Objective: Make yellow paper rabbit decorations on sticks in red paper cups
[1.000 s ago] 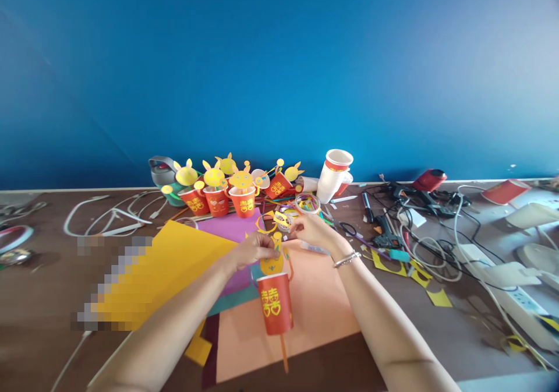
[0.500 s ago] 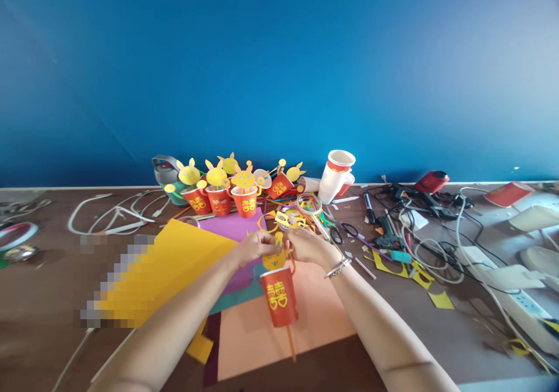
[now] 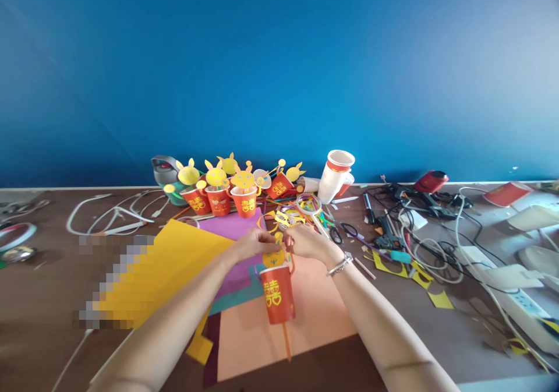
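A red paper cup (image 3: 278,296) with yellow double characters hangs slightly tilted over a peach paper sheet (image 3: 244,336), an orange stick (image 3: 286,341) poking out below. A yellow paper animal head (image 3: 273,258) with a drawn face rises above its rim, making a paper-cup puppet. My left hand (image 3: 254,243) is closed in a pinch at the head's upper left. Opposite it, my right hand (image 3: 305,242) is closed at the upper right, by the ear and the puppet's orange arm (image 3: 292,262). The fingertips partly hide what each pinches.
Similar cup puppets (image 3: 218,198) stand at the back by the blue wall. Stacked white cups (image 3: 336,176) are right of them. Yellow paper (image 3: 174,264) lies left. Glue guns (image 3: 386,235), cables, yellow scraps (image 3: 440,299) and a power strip (image 3: 510,281) crowd the right.
The cup and its stick have swung slightly left. Both hands keep their pinch at the head, with only small finger shifts.
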Demonstrator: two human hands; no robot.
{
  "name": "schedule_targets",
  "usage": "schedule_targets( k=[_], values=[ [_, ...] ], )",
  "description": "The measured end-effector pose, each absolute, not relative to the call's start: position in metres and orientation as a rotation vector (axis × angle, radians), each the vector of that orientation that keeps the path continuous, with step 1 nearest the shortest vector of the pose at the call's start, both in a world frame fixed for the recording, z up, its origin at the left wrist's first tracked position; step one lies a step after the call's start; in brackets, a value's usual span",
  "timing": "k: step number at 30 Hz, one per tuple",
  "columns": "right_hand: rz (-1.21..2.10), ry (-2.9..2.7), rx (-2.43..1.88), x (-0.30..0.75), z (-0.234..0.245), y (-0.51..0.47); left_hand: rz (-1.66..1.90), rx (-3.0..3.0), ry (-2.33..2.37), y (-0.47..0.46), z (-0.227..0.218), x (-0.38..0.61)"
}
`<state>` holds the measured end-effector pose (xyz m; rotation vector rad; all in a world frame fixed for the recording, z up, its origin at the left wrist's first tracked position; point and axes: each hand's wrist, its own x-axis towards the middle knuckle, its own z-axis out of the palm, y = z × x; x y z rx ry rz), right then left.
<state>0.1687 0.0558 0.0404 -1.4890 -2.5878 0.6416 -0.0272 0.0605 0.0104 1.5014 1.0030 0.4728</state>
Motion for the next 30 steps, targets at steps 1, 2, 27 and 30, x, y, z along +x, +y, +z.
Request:
schedule_targets(
  k=[1, 2, 27, 30],
  values=[
    [0.66, -2.537, -1.486, 0.171, 0.042, 0.058, 0.505, 1.491, 1.004, 0.061, 0.009, -0.027],
    [0.68, -2.457, -1.481, 0.173, 0.043, 0.06, 0.555, 1.486, 1.019, 0.061, 0.009, -0.026],
    [0.522, -2.684, -2.076, 0.196, 0.073, 0.051, 1.311, 1.481, 1.135, 0.04, 0.035, -0.01],
    [0.639, -2.546, -1.841, 0.199, 0.073, 0.056, 1.303, 1.322, 1.089, 0.039, 0.036, -0.009]
  ],
)
